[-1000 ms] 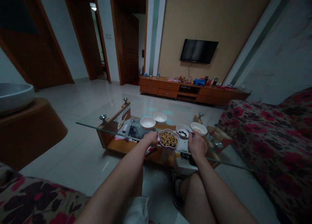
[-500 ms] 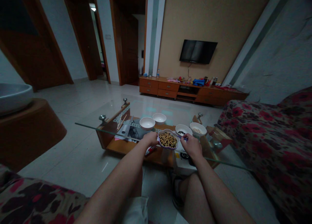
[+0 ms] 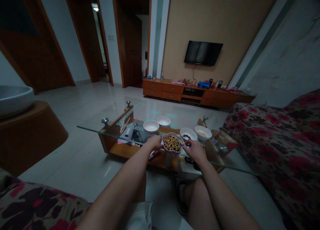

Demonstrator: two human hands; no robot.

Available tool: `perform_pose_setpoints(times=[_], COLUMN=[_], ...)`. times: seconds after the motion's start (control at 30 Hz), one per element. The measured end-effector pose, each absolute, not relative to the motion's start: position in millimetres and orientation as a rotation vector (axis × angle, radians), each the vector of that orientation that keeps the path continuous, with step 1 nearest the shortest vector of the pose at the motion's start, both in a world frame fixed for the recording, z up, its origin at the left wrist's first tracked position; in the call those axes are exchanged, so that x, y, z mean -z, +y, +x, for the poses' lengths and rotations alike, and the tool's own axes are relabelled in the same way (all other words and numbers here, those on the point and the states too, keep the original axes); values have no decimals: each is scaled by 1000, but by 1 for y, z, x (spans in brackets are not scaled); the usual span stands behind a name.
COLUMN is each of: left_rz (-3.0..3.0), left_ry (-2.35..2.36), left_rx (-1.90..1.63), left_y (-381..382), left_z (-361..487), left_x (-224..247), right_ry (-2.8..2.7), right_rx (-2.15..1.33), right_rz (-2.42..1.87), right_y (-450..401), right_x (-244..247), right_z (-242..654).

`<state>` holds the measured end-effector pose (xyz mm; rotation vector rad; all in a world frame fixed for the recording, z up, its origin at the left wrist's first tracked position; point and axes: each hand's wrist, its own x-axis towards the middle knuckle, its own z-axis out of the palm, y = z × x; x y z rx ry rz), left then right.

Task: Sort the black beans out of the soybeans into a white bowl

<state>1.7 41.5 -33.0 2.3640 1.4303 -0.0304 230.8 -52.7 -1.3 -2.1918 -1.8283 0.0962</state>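
A flower-shaped bowl (image 3: 163, 148), white inside with a purple outside, stands on the glass table, full of yellowish and dark beans (image 3: 172, 143). My left hand (image 3: 155, 142) is closed on its left edge. At the bowl's right side my right hand (image 3: 196, 150) pinches a thin purple utensil (image 3: 182, 145), whose tip is over the beans; its exact kind is too small to tell. Just behind this hand is a white bowl (image 3: 183, 131) with a few black beans. To its right, another white bowl (image 3: 206, 130) holds some pale pieces.
Two white bowls (image 3: 151, 126) with nothing visible in them stand behind my left hand. Papers and chopsticks (image 3: 124, 126) show at the table's left. A white box (image 3: 186, 170) sits below the glass, near my knee. A flowered sofa (image 3: 270, 136) borders the right side.
My right hand has shifted slightly, and the purple utensil's tip has gone from the bowl's right rim down and left to the beans. My left hand and the bowls have stayed put.
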Motion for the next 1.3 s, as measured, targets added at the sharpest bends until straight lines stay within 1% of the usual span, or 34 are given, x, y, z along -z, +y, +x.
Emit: perform_pose_setpoints(times=[0.43, 1.1, 1.3], left_rz=[2347, 2326, 2358], left_ry=[1435, 1448, 1439], left_rx=[5, 37, 45], left_y=[43, 38, 38], left_z=[2, 2, 2], left_x=[37, 27, 26], right_ry=[-1867, -1884, -1940], right_rx=[-148, -161, -173], right_rz=[-2219, -2171, -2091], right_y=[-53, -52, -53], right_x=[-1, 1, 2], right_z=[228, 229, 227])
